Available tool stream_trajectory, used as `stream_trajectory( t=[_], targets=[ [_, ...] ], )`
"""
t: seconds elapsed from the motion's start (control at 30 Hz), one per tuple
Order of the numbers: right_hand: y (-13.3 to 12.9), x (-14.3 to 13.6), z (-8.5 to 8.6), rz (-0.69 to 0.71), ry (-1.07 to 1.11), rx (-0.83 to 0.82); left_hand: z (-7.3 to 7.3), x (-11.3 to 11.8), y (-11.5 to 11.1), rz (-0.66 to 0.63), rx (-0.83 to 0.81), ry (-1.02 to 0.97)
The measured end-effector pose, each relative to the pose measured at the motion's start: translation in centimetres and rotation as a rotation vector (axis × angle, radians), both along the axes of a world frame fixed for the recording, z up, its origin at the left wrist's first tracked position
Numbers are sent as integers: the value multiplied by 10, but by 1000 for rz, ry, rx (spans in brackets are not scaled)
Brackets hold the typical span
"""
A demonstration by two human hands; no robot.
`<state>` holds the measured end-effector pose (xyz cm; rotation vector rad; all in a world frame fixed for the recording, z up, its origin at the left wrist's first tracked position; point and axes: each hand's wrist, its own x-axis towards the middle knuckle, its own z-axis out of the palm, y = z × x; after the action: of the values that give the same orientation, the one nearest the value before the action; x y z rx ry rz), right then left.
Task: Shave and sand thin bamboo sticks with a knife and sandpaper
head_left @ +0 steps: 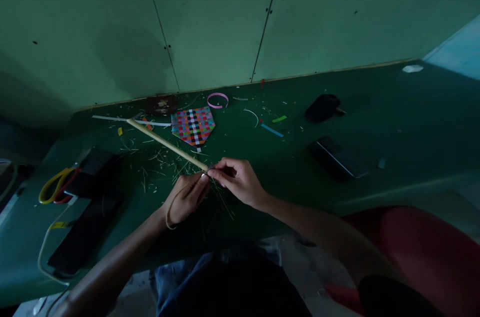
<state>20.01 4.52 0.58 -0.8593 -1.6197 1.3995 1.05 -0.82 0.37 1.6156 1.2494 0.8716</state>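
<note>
A pale, slim stick (165,143), apparently wood or cane, slants from the back left down to my hands. My left hand (183,198) is closed around its near end, thumb laid along it. A thin pale strand loops over the back of that hand to the wrist. The fingers of my right hand (240,181) pinch at the same tip; a small dark bit there is too blurred to name. Just behind the stick lies a woven piece of multicoloured strips (193,126) with a pointed front edge. Thin shavings (161,164) are scattered beneath the stick.
Yellow-and-red-handled scissors (56,187) and dark cases with a cable (84,232) occupy the left. A pink ring (217,100) and coloured strip scraps (272,130) lie toward the wall. A black pouch (322,108) and a dark box-like object (337,158) sit right.
</note>
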Motion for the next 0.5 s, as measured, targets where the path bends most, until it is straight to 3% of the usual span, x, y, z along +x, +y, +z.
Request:
stream_trajectory(
  t=[0.5],
  targets=[
    [3,-3,0,87,106,-26,2,-1,0,-20,-96,-72]
  ],
)
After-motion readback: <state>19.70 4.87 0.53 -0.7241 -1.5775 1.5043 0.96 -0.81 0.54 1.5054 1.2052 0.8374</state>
